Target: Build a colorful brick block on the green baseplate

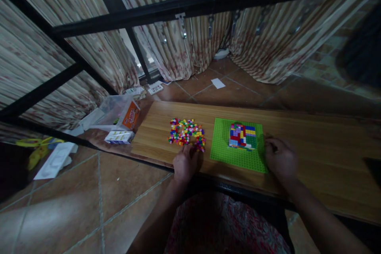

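Observation:
My left hand (185,162) is at the near edge of a loose pile of small coloured toy bricks (187,130), its fingers bunched together among them. Whatever the fingertips pinch is hidden. Right of the pile lies a green studded baseplate (220,143). On it stands a low block built of multicoloured bricks (242,135), with red, blue, purple, yellow and green on top. My right hand (280,158) rests beside the baseplate's right edge, fingers curled closed. I cannot make out anything inside that hand.
The wooden bench top (321,143) carries all of this. Left of it are a clear plastic bin (110,111) with an orange label and a small white-and-blue box (119,137). Dark metal bars (190,12) cross in front of striped curtains (190,55). Paper (218,83) lies on the tiled floor.

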A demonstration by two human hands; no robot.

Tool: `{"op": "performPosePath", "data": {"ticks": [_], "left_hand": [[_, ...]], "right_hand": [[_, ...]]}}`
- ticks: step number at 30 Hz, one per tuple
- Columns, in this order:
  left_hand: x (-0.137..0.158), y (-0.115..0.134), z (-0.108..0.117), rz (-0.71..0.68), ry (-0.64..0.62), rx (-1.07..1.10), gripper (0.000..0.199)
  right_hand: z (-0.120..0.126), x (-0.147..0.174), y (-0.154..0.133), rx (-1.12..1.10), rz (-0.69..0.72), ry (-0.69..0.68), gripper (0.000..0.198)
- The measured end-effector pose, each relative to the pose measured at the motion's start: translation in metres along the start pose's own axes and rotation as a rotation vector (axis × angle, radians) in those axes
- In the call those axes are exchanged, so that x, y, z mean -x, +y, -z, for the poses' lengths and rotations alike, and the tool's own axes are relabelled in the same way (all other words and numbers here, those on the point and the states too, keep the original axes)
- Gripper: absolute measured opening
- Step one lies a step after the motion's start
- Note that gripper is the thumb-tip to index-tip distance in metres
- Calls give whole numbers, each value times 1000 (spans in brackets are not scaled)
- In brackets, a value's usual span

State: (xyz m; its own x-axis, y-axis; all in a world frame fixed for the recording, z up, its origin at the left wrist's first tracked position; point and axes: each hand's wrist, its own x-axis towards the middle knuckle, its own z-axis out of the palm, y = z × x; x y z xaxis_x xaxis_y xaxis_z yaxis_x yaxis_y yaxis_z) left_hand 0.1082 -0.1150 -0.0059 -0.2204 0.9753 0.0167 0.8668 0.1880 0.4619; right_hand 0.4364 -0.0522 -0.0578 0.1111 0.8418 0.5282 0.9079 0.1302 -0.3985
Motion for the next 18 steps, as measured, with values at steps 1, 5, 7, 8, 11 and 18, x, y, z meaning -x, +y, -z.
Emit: {"op": "performPosePath", "data": {"ticks": [1,5,7,8,11,18], "left_hand": [[-3,-1,-1,1,10,1,14],[-13,-4,-3,-10,54,22,11],[-18,-7,-3,-35,80,53,12],[-21,-8,-2,-54,95,76,13],[-32,-11,4,-94,158,133,16],[-73,-17,22,29,120,-59,23]], "right_hand": [[0,0,1,2,-1,-1,25],[-2,2,3,0,6,-13,26],[-2,2,3,8,11,-5,26],[-2,2,3,12,13,-2,25],[-2,1,3,20,16,-14,25],[-1,1,2,17,7,-27,26]]}}
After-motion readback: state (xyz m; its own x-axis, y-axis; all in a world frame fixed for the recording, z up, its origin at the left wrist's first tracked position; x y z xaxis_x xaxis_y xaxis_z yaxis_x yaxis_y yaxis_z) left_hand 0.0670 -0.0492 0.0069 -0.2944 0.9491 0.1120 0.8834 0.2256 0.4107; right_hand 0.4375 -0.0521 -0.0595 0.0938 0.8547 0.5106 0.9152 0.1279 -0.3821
